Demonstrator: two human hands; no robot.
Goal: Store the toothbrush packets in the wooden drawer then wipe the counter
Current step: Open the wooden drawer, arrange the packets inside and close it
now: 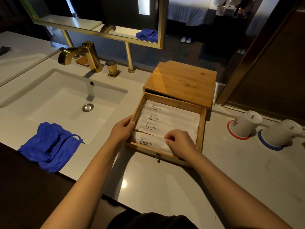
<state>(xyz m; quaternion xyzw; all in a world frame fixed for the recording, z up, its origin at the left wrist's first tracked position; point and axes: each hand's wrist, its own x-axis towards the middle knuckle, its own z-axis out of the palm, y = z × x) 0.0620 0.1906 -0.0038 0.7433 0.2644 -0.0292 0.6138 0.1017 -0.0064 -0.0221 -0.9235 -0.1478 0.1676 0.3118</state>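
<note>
The wooden drawer (202, 128) is pulled out of its wooden box (181, 80) on the counter (156, 187). Several white toothbrush packets (170, 119) printed "BRUSHING TEETH" lie side by side inside it. My left hand (122, 128) grips the drawer's left wall. My right hand (179, 142) rests over the nearest packet (148, 142), fingers curled and pinching its top edge. A crumpled blue cloth (49, 146) lies on the counter's front edge, left of the drawer, beside the sink.
A white sink (62, 98) with a gold faucet (82, 55) fills the left. Two upturned white cups (245, 123) (280, 133) stand on round coasters at the right. A gold-framed mirror (99, 17) hangs behind. The drawer has a small knob (158, 157) on its front.
</note>
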